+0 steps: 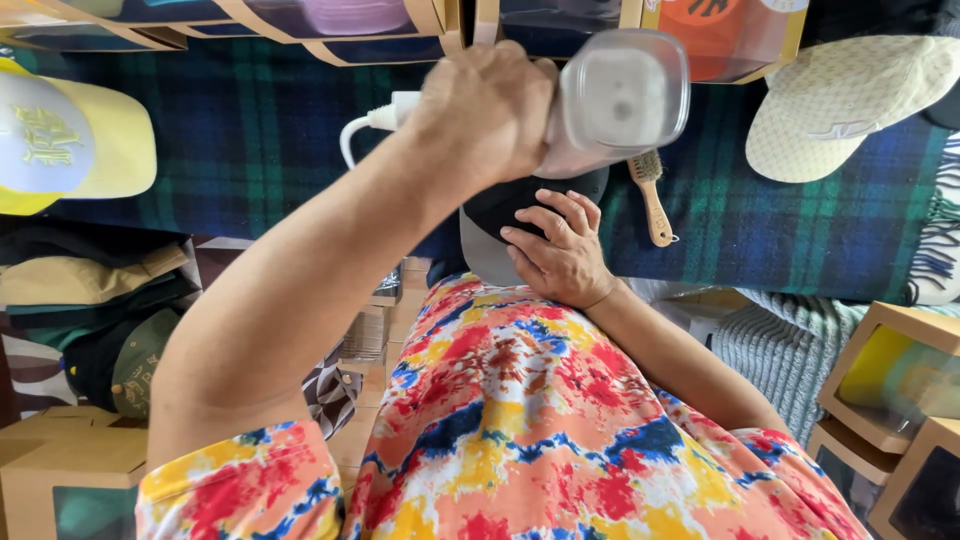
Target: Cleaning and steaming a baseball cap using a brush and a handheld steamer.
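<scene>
Steamer (610, 100), a pale grey handheld unit with a clear tank, is raised above the dark cap (520, 205), its broad end turned toward the camera. The left hand (485, 110) is wrapped in a fist around its handle, seemingly so the head hangs over the cap; a white cord (362, 128) loops out behind the fist. The right hand (560, 250) lies flat with fingers spread on the cap, pressing it against the plaid blanket (780, 230), probably to steady it. Much of the cap is covered by that hand and the steamer, so its shape and brim are hard to read, and I cannot tell whether steam is coming out. Just beside the cap lies a wooden brush (652, 200), handy to reach. A yellow cap (70, 140) sits far left and a cream cap (850, 100) far right, both cut off by the frame. Windowed boxes (890, 375) line the edges, their contents blurred. A tie-dye shirt (520, 430) fills the foreground.
</scene>
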